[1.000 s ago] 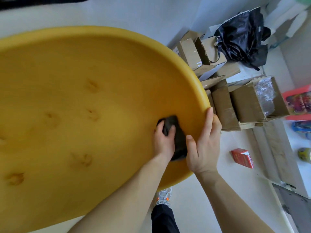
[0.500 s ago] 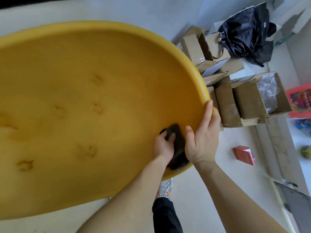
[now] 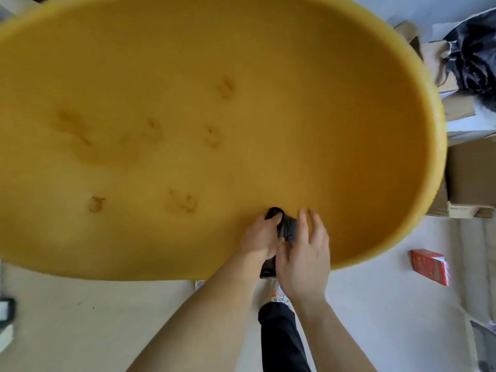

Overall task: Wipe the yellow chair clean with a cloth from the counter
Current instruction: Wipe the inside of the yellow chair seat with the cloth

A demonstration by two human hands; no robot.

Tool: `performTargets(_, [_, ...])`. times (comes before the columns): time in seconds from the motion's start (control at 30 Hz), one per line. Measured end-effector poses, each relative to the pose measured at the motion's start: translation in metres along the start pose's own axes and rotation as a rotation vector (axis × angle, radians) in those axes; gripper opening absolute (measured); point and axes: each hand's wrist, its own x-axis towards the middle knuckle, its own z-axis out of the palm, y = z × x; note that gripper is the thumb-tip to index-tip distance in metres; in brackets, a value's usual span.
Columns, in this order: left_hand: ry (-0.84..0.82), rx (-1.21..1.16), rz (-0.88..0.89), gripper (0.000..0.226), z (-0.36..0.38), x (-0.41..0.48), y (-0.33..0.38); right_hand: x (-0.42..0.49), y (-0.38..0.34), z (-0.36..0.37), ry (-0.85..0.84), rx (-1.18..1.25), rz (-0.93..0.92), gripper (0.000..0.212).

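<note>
Two hands: left hand [image 3: 261, 237] clamped on dark cloth [image 3: 288, 228]; right hand [image 3: 304, 257] fingers apart, touching cloth.
Yellow chair [image 3: 241, 108]: long axis left-right.
Writing: none legible.

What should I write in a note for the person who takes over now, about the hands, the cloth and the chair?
Left hand: closed on the dark cloth, pressing it on the chair near its front rim.
Right hand: open, fingers spread, lying on the cloth and the seat beside the left hand.
Chair: fills the view; several dark dimples show in the middle and left of the seat.
Done: cloth fetched, wiping under way at the near rim.
Left: which parts are already wiped cannot be told, so go over the middle, the far side and the rim.
</note>
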Motion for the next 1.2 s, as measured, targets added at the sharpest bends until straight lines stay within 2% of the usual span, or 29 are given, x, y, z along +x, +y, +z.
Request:
performTargets(0.07, [-0.014, -0.5, -0.142, 0.031, -0.02, -0.003, -0.007, -0.006, -0.018, 0.036, -0.218, 0.171, 0.109, 0.06])
performTargets(0.13, [0.015, -0.802, -0.217, 0.017, -0.043, -0.008, -0.02, 0.003, -0.033, 0.064, -0.281, 0.279, 0.182, 0.06])
performTargets(0.17, [0.088, -0.811, -0.191, 0.019, -0.057, -0.014, -0.027, 0.011, -0.038, 0.075, -0.29, 0.279, 0.178, 0.061])
performTargets(0.23, [0.198, -0.814, -0.124, 0.038, -0.081, -0.023, -0.053, 0.027, -0.045, 0.097, -0.371, 0.22, 0.17, 0.062])
performTargets(0.33, [0.089, -0.983, -0.086, 0.053, -0.117, -0.039, -0.093, 0.032, -0.052, 0.127, -0.651, 0.155, 0.16, 0.08])
performTargets(0.4, [0.091, -0.844, -0.124, 0.042, -0.135, -0.049, -0.124, 0.03, -0.057, 0.143, -0.773, 0.004, 0.017, 0.082])
performTargets(0.43, [0.174, -0.678, -0.12, 0.034, -0.142, -0.053, -0.142, 0.033, -0.06, 0.149, -0.757, -0.065, -0.066, 0.077])
performTargets(0.47, [0.274, -0.488, -0.104, 0.027, -0.148, -0.055, -0.161, 0.039, -0.065, 0.154, -0.65, -0.097, -0.148, 0.073])
performTargets(0.57, [0.534, 0.015, -0.104, 0.016, -0.166, -0.07, -0.204, 0.058, -0.077, 0.164, -0.143, -0.125, -0.258, 0.072])
performTargets(0.6, [0.635, 0.148, -0.09, 0.014, -0.172, -0.074, -0.214, 0.066, -0.082, 0.169, -0.065, -0.17, -0.273, 0.073])
performTargets(0.63, [0.712, 0.266, -0.075, 0.013, -0.176, -0.074, -0.225, 0.073, -0.088, 0.178, -0.082, -0.207, -0.261, 0.074])
performTargets(0.7, [0.752, 0.424, -0.053, 0.019, -0.182, -0.07, -0.24, 0.083, -0.101, 0.199, -0.175, -0.184, -0.106, 0.076])
performTargets(0.77, [0.703, 0.489, -0.058, 0.023, -0.184, -0.062, -0.258, 0.071, -0.124, 0.228, -0.185, -0.052, 0.037, 0.078])
performTargets(0.8, [0.691, 0.505, -0.043, 0.023, -0.183, -0.059, -0.265, 0.05, -0.135, 0.24, -0.232, -0.044, -0.002, 0.079])
performTargets(0.9, [0.751, 0.484, 0.007, 0.011, -0.181, -0.057, -0.275, -0.034, -0.149, 0.261, -0.415, -0.238, -0.421, 0.074])
performTargets(1.0, [0.805, 0.336, 0.049, 0.014, -0.183, -0.059, -0.281, -0.009, -0.128, 0.25, -0.383, -0.367, -0.762, 0.068])
performTargets(1.03, [0.816, 0.307, 0.058, 0.014, -0.184, -0.059, -0.282, 0.019, -0.12, 0.244, -0.324, -0.465, -0.772, 0.066])
performTargets(1.07, [0.813, 0.301, 0.061, 0.014, -0.185, -0.059, -0.283, 0.049, -0.115, 0.236, -0.253, -0.532, -0.653, 0.063])
performTargets(1.17, [0.768, 0.334, 0.065, 0.008, -0.185, -0.057, -0.281, 0.089, -0.123, 0.23, -0.04, -0.401, -0.008, 0.053])
performTargets(1.2, [0.761, 0.34, 0.056, 0.008, -0.185, -0.056, -0.279, 0.071, -0.133, 0.236, -0.05, -0.408, 0.0, 0.05])
